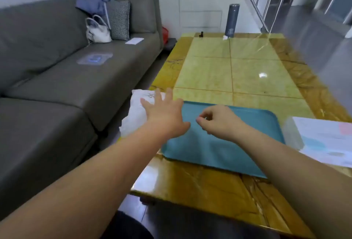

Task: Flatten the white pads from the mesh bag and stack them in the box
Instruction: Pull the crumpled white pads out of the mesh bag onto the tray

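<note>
Teal tray (219, 147) under both hands.
Fingers of left hand (164, 115) splay over bag (136, 113) left of tray; right hand (219, 122) fingers curled, empty.

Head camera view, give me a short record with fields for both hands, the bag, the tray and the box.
left hand: fingers spread, reaching over the white bag; contact unclear
right hand: fingers curled, nothing visible in it, above the teal tray
white bag: crumpled, at the left edge of the table
teal tray: flat on the table, toward the near edge
box: right of the tray, partly out of frame
far end: grey bottle standing upright
</note>
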Action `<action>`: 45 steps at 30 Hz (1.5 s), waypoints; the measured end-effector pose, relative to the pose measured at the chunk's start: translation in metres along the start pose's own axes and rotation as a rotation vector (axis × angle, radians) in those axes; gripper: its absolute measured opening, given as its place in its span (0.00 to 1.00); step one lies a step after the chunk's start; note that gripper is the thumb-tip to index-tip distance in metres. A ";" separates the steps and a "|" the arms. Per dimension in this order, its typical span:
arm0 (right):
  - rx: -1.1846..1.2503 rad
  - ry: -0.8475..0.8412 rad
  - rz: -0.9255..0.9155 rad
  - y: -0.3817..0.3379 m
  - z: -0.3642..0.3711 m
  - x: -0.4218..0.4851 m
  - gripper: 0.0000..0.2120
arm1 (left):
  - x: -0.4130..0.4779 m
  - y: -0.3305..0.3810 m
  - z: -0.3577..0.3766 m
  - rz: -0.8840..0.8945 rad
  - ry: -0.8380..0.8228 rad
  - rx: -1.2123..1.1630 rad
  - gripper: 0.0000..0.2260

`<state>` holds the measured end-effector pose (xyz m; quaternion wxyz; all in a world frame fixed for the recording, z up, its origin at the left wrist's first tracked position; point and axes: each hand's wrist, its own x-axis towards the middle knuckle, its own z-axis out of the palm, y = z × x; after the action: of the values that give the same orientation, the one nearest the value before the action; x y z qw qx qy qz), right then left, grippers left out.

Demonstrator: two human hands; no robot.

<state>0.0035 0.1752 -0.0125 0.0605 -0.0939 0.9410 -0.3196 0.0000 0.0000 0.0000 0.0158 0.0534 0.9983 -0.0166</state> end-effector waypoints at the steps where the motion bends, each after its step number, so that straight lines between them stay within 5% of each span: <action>1: 0.078 -0.004 -0.003 -0.002 0.005 -0.004 0.10 | -0.009 -0.010 0.003 -0.096 -0.075 0.000 0.36; 5: 0.248 -0.041 0.039 -0.009 0.020 -0.025 0.10 | -0.024 -0.042 0.032 -0.263 -0.190 -0.042 0.41; 12: 0.295 -0.076 0.113 -0.001 0.035 -0.016 0.11 | -0.011 -0.043 0.060 -0.148 0.085 -0.115 0.17; 17: 0.319 -0.075 0.105 0.001 0.044 0.002 0.10 | 0.006 -0.047 0.035 -0.173 0.095 -0.088 0.16; 20: 0.433 0.045 0.132 -0.001 0.044 0.006 0.15 | 0.009 -0.035 0.005 -0.110 0.270 -0.130 0.16; 23: 0.605 0.176 0.228 0.003 0.030 0.003 0.25 | 0.016 -0.016 -0.008 0.084 0.554 -0.411 0.12; 25: 0.735 0.212 0.298 0.014 0.015 -0.006 0.22 | 0.018 0.006 -0.004 0.166 0.645 -0.620 0.09; 28: 0.855 0.204 0.346 0.034 0.001 -0.022 0.12 | 0.011 0.038 0.025 0.237 0.578 -0.797 0.08; 34: 0.867 0.217 0.399 0.076 0.009 -0.040 0.16 | 0.011 0.075 0.061 0.360 0.350 -0.805 0.11; 39: 0.916 0.253 0.348 0.083 0.000 -0.032 0.06 | -0.002 0.080 0.037 0.420 0.639 -0.565 0.13; 45: 1.133 0.251 0.327 0.078 -0.008 -0.040 0.08 | -0.012 0.085 0.051 0.441 0.280 -0.426 0.27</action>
<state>0.0302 0.2494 -0.0518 0.0379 0.1375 0.6264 -0.7663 0.0229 0.0811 -0.0535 -0.1074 0.2653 0.9362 0.2040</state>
